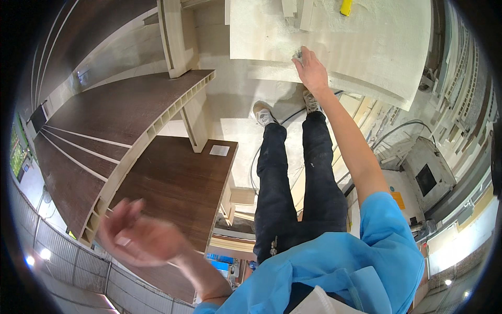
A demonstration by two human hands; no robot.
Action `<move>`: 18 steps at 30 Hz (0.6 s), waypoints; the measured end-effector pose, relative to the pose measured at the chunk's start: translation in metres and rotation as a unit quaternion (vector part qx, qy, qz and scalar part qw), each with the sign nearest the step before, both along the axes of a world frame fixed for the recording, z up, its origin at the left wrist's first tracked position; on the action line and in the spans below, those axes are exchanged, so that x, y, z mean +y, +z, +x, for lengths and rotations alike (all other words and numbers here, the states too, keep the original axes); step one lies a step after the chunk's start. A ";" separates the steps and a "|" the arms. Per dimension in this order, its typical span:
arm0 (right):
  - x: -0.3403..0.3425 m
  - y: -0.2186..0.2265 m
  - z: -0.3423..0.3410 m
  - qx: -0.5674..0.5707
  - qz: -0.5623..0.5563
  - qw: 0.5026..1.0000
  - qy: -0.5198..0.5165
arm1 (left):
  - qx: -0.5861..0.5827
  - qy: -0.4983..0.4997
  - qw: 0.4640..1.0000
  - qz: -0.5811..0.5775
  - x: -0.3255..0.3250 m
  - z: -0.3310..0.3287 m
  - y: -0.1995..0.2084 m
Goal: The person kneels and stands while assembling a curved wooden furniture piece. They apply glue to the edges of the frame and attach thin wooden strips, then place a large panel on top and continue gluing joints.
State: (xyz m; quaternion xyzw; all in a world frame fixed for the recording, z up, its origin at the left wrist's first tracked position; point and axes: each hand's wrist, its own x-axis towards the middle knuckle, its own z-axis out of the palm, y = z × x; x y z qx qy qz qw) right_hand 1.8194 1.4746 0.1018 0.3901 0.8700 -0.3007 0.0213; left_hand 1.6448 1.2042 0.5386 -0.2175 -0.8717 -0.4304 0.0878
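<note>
My right hand (312, 70) is closed at the near edge of a pale, dusty board (366, 47). A small grey, crumpled-looking piece (298, 54) shows at its fingertips; its kind is unclear. On the left, my left hand (141, 235) is raised in front of a dark brown panel (115, 104) with a pale, ribbed edge. Motion blurs its fingers, and a small whitish patch shows on it; whether it holds anything cannot be made out. Three thin pale strips (83, 149) lie across the dark panel.
A lower dark brown panel (172, 172) carries a white paper square (219, 150). A yellow tool-like object (345, 7) lies at the pale board's far side. Cables (293, 116) run across the floor by my shoes. At the right stand a grey metal box (428, 175) and stacked profiles (463, 89).
</note>
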 end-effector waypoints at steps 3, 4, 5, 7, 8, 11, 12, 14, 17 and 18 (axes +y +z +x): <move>0.014 0.001 -0.005 -0.009 -0.042 0.999 0.032 | 0.104 0.049 0.993 -0.017 -0.018 -0.037 0.061; 0.016 0.005 -0.007 0.022 -0.040 0.999 0.026 | 0.146 0.061 0.986 -0.043 -0.025 -0.048 0.078; 0.017 0.011 -0.008 0.041 -0.046 0.998 0.008 | 0.159 0.070 0.984 -0.031 -0.032 -0.062 0.095; 0.009 0.029 0.002 0.040 -0.145 0.986 -0.070 | 0.172 0.049 0.984 -0.014 -0.051 -0.091 0.126; 0.002 0.040 0.012 0.027 -0.195 0.973 -0.123 | 0.251 0.058 0.947 -0.193 -0.065 -0.107 0.130; -0.018 0.054 0.034 -0.131 -0.242 0.961 0.019 | 0.306 0.001 0.811 -0.500 -0.109 -0.181 0.133; -0.022 0.052 0.035 -0.150 -0.186 0.968 -0.073 | 0.198 0.006 0.892 -0.407 -0.123 -0.214 0.125; -0.018 0.039 0.025 -0.118 -0.104 0.977 -0.144 | 0.039 0.063 0.943 -0.323 -0.152 -0.262 0.107; -0.018 0.017 -0.014 -0.108 -0.002 0.985 -0.131 | -0.005 -0.055 0.933 -0.355 -0.176 -0.297 0.112; -0.020 0.013 -0.025 -0.107 -0.006 0.988 -0.110 | -0.049 0.013 0.956 -0.289 -0.175 -0.304 0.112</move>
